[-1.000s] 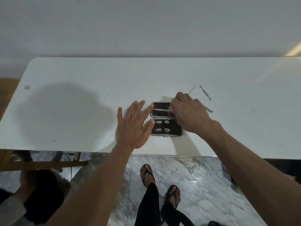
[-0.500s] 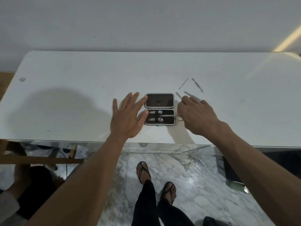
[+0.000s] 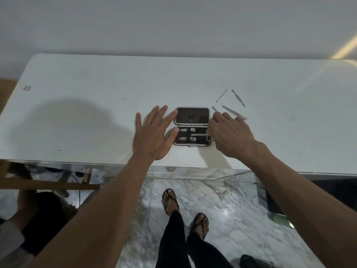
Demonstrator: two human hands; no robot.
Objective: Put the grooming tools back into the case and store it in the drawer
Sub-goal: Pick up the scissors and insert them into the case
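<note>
Right hand [image 3: 229, 135] grip pinches scissors [image 3: 201, 134] — in open case [image 3: 192, 126].

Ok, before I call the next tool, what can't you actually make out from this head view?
- Right hand: its fingertips are hidden by its own back, so its grip on the scissors is unclear.
- Loose tools right of the case: too small to identify.
- Drawer: not identifiable in the head view.
</note>
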